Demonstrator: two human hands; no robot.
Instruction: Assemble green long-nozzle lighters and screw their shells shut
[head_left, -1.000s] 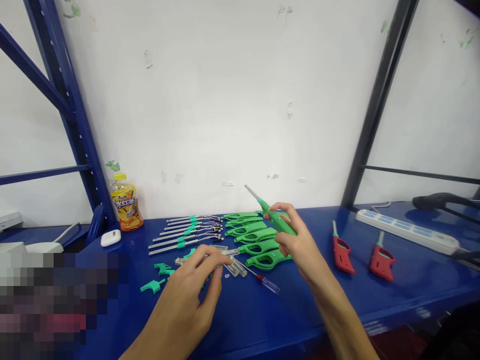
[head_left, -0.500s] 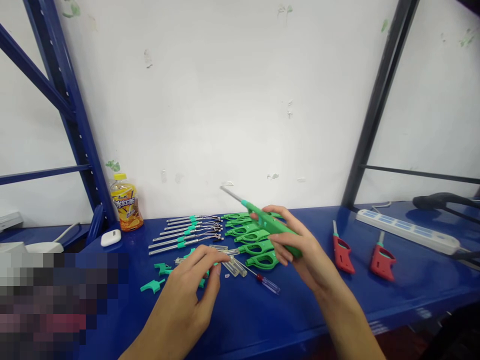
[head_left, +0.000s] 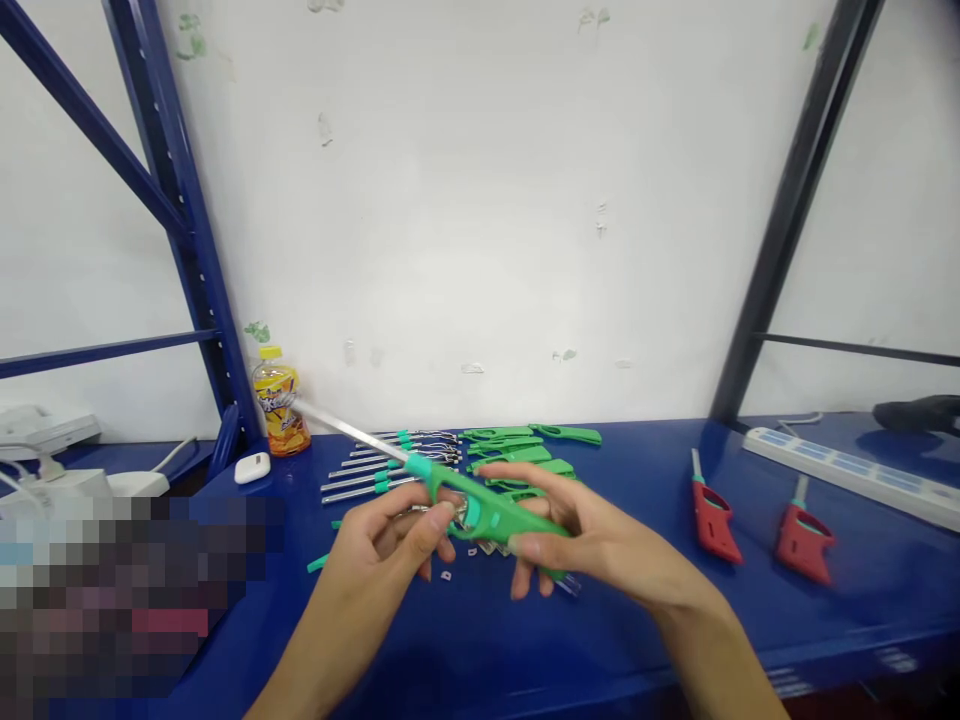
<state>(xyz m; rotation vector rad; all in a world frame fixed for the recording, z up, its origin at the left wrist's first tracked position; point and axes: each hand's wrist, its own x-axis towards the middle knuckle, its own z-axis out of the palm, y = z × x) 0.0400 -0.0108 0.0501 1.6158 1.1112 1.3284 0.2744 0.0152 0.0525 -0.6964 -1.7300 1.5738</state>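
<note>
Above the desk [head_left: 495, 640], the right hand [head_left: 611, 540] curls round the green lighter [head_left: 510, 522]; the left hand [head_left: 375, 550] is half-closed near its trigger [head_left: 472, 513], grip unclear. Seemingly a checking or fitting step, next calling for steadiness.

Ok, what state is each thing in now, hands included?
Green lighter: held up, tilted
Right hand: closed around green lighter
Left hand: curled at lighter, hold unclear
Bottle: upright, capped
White case: shut
Red lighters: lying down
Power strip: lying flat
Metal rods: lying side by side
Green handles: lying
</note>
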